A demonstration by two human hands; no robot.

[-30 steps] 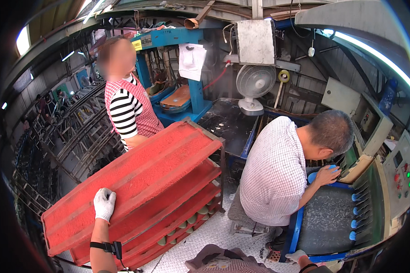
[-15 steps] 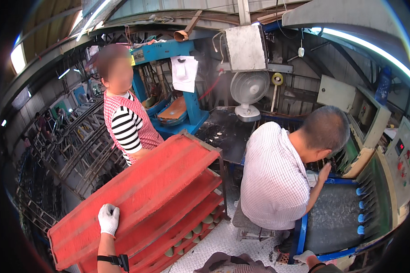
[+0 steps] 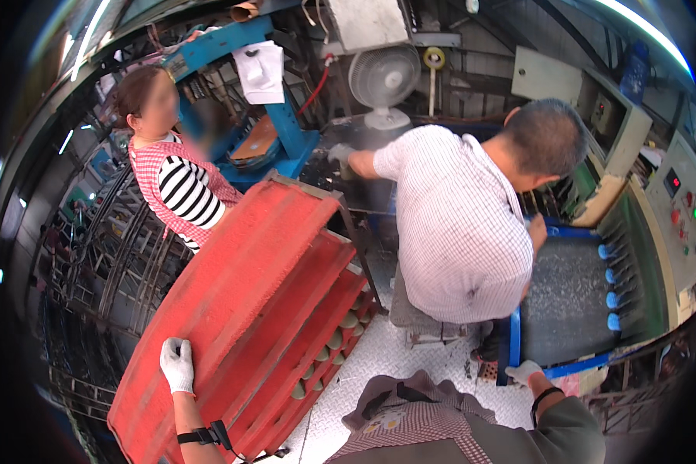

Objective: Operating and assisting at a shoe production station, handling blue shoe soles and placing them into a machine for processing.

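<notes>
My left hand (image 3: 178, 365), in a white knit glove, lies on the red top shelf (image 3: 232, 286) of a slanted rack, its fingers stretched along the surface. Below that shelf are more red shelves, with several greenish rounded pieces (image 3: 335, 339) at their edges. Over on the right, my right hand (image 3: 524, 373), also gloved in white, is closed at the near corner of a blue frame (image 3: 514, 340). The frame borders a dark conveyor belt (image 3: 561, 301). Its fingertips are partly hidden there.
A person in a checked shirt (image 3: 464, 232) sits on a stool between rack and belt. Another person in a striped top (image 3: 185, 185) stands behind the rack. A fan (image 3: 384, 77) stands on a black table; a control panel (image 3: 677, 201) is at the right. Patterned metal floor (image 3: 356, 394) lies below.
My view has tipped downward, showing more of my apron and right arm. The seated person's left arm now stretches out over the black table. Both my hands stay on the rack and frame.
</notes>
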